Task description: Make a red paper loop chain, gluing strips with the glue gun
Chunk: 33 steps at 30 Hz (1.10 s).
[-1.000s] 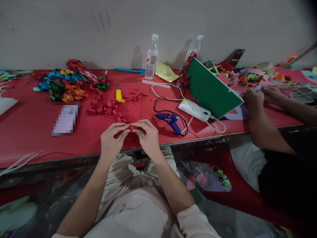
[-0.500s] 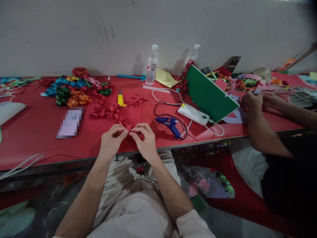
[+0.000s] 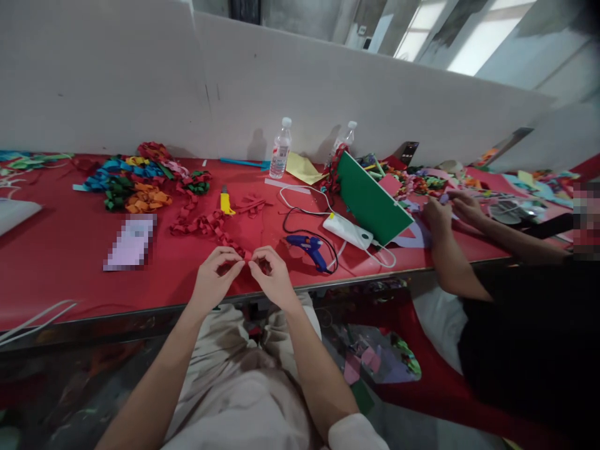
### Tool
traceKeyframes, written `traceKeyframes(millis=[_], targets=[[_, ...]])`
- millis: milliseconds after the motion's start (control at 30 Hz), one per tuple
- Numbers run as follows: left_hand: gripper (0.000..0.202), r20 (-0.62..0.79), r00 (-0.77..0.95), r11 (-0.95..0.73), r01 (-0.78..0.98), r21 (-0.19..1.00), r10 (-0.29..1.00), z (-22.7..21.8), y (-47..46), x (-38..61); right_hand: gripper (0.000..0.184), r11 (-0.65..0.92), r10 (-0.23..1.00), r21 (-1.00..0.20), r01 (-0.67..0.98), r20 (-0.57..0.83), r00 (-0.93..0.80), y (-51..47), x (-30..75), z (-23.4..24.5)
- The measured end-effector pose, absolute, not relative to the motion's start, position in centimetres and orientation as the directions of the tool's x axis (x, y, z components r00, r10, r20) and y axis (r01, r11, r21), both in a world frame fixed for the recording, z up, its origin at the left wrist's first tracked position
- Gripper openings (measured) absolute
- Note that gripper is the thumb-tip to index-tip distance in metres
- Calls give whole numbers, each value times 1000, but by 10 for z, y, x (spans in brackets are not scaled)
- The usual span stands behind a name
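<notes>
At the near edge of the red table, both my hands pinch the end of a red paper chain (image 3: 206,227). My left hand (image 3: 216,276) has thumb and forefinger closed at the chain's end link. Close beside it, my right hand (image 3: 272,275) is closed in the same pinch, its fingertips almost touching the left ones. The fingers partly hide the link between them. The rest of the chain trails over the table away from my hands. Loose red paper strips (image 3: 253,204) lie beyond, beside a yellow box cutter (image 3: 226,201). A blue glue gun (image 3: 309,249) rests right of my right hand.
Multicoloured paper chains (image 3: 135,181) are heaped at back left, above a blurred pinkish rectangle (image 3: 131,242). A green board (image 3: 370,197) leans behind a white power bank (image 3: 347,231) with cables. Water bottles (image 3: 281,150) stand behind. At right, another person's hands (image 3: 440,212) handle paper.
The camera view has tilted up and turned right, showing more beyond the white partition. My hands keep their pinch on the red chain, with fingertips slightly farther apart.
</notes>
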<state>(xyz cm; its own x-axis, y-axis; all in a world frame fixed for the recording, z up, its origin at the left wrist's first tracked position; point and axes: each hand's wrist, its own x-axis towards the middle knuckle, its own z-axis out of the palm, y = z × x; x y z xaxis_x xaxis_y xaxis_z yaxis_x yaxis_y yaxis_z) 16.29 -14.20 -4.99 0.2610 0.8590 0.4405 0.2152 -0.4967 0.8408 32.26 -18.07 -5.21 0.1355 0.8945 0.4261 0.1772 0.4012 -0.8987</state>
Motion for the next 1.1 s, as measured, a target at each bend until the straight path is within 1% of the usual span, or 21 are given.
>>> traceKeyframes(millis=[100,167,267,400,533,633,767,867,900,1000,1033,1100], targets=[[12,521,222,-564,250,787,825,-50,-143,165,6,389,907,-907,163,408,101,-179,323,-52],[12,549,195,-583,270,766,813,-52,-143,166,7,381,914,-914,141,395,89,-177,323,-53],[14,543,177,-570,304,763,821,-53,-143,167,9,374,917,-919,125,386,96,-176,323,-55],[18,492,201,-531,301,792,847,-53,-144,168,10,355,914,-918,178,381,137,-179,321,-54],[20,449,226,-500,297,813,864,-52,-144,167,8,379,895,-900,214,415,161,-183,320,-50],[19,471,236,-526,322,787,850,-53,-145,166,10,377,899,-901,215,412,150,-184,320,-48],[14,531,243,-584,364,726,811,-52,-146,169,14,351,914,-919,176,378,150,-182,322,-48],[11,564,258,-621,328,712,784,-53,-146,171,14,348,912,-929,125,366,186,-180,323,-51],[13,558,258,-615,309,726,788,-54,-146,171,14,353,909,-930,103,366,197,-180,324,-52],[33,504,288,-576,300,760,815,-57,-145,170,15,361,906,-930,75,368,208,-178,327,-56],[36,494,311,-577,309,756,812,-57,-145,170,16,354,910,-932,81,363,202,-178,328,-57],[29,497,345,-598,321,735,796,-58,-146,170,20,331,924,-940,83,341,175,-177,330,-58]])
